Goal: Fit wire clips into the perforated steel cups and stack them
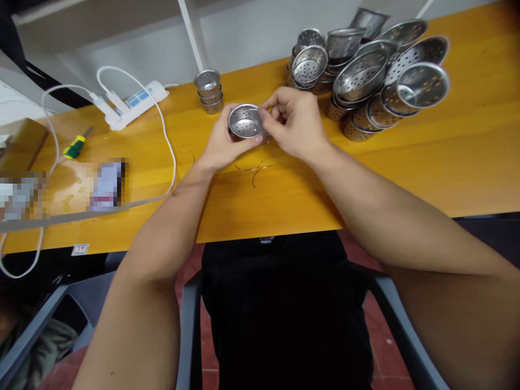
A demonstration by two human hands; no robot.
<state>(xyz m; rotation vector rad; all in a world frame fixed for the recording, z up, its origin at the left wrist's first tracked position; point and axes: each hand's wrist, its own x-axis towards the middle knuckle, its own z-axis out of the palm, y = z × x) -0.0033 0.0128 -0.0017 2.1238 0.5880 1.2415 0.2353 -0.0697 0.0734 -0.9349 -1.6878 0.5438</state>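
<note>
My left hand (223,138) is wrapped round a perforated metal strainer basket (245,127), its open top tilted up towards me. At the basket's right rim, the thumb and fingers of my right hand (293,120) are pinched together. What they pinch is hidden or too thin to make out. Just below the basket, thin curved wires (248,169) lie on the yellow table (276,208). Behind my left hand stands a short stack of similar strainer baskets (209,89).
Many nested strainer baskets (361,78) crowd the back right. On the left are a white power strip (138,100) with looping cables, a green and yellow screwdriver (76,146) and a blurred phone (106,185). A grey wall panel (244,38) closes off the back.
</note>
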